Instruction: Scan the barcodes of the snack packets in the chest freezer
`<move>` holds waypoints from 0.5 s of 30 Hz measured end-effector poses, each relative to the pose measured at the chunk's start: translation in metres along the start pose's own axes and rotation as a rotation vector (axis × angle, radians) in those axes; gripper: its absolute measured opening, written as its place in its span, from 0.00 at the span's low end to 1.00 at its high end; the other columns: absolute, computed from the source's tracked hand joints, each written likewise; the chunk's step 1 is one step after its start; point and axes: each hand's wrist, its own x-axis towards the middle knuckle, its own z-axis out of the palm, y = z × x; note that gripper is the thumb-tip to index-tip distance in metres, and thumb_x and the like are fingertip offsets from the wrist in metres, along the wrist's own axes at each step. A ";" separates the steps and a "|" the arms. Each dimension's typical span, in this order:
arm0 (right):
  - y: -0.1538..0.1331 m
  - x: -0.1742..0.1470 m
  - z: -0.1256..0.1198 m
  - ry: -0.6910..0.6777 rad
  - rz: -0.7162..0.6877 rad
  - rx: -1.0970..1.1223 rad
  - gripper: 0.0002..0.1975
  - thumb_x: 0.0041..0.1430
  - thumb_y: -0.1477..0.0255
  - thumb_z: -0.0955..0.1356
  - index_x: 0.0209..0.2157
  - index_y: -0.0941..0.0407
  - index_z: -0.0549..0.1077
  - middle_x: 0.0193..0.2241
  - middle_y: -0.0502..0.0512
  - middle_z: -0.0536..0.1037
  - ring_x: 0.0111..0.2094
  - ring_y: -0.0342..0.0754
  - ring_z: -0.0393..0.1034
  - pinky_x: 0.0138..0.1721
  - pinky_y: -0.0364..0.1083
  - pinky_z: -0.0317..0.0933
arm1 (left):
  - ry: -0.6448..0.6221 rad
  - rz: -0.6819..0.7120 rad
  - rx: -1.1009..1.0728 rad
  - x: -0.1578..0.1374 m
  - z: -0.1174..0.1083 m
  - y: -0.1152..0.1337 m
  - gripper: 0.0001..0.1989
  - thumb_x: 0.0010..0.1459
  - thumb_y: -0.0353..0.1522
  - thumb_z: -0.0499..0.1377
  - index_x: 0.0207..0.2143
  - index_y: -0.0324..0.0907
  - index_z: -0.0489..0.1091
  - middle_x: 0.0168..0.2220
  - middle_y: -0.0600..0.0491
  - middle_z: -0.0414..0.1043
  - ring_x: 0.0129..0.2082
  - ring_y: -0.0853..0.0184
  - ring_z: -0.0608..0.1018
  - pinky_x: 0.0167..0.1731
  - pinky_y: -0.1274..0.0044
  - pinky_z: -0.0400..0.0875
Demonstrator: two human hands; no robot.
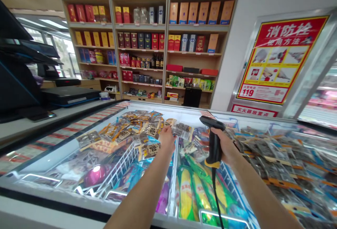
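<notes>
My left hand (167, 139) pinches the edge of a small clear-and-tan snack packet (183, 131) above the glass-topped chest freezer. My right hand (222, 143) is wrapped round the grip of a black barcode scanner (214, 148) with a yellow base, its head pointing left towards the packet. A black cable (216, 195) hangs from the scanner. Left of my left hand, a loose pile of similar snack packets (123, 132) lies on the glass. Many more packets (276, 162) are spread on the right side.
Under the glass, white wire baskets (121, 167) hold bagged corn (185, 190) and other goods. A counter with a black checkout terminal (18, 78) and a flat black device (70, 95) stands at the left. Shelves of boxes (140, 41) and a red wall sign (283, 59) are behind.
</notes>
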 end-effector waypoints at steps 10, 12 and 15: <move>-0.003 0.005 0.000 -0.028 -0.102 0.095 0.05 0.51 0.72 0.62 0.30 0.57 0.68 0.26 0.53 0.76 0.32 0.47 0.73 0.36 0.43 0.66 | -0.577 -0.248 0.447 -0.025 -0.005 0.011 0.11 0.39 0.28 0.58 0.30 0.41 0.67 0.24 0.55 0.68 0.23 0.71 0.70 0.24 0.77 0.67; -0.002 0.005 0.001 -0.046 -0.108 0.056 0.07 0.51 0.72 0.62 0.30 0.58 0.69 0.28 0.55 0.76 0.34 0.47 0.72 0.37 0.43 0.66 | -0.714 -0.299 0.596 -0.031 -0.006 0.011 0.14 0.39 0.34 0.60 0.32 0.41 0.69 0.25 0.54 0.69 0.22 0.71 0.70 0.23 0.77 0.67; 0.005 0.006 0.005 -0.108 -0.055 -0.007 0.08 0.50 0.71 0.63 0.29 0.59 0.70 0.31 0.57 0.76 0.37 0.48 0.71 0.36 0.42 0.65 | -0.781 -0.348 0.683 -0.040 0.000 0.000 0.18 0.38 0.39 0.62 0.32 0.39 0.69 0.26 0.52 0.69 0.23 0.70 0.71 0.25 0.75 0.67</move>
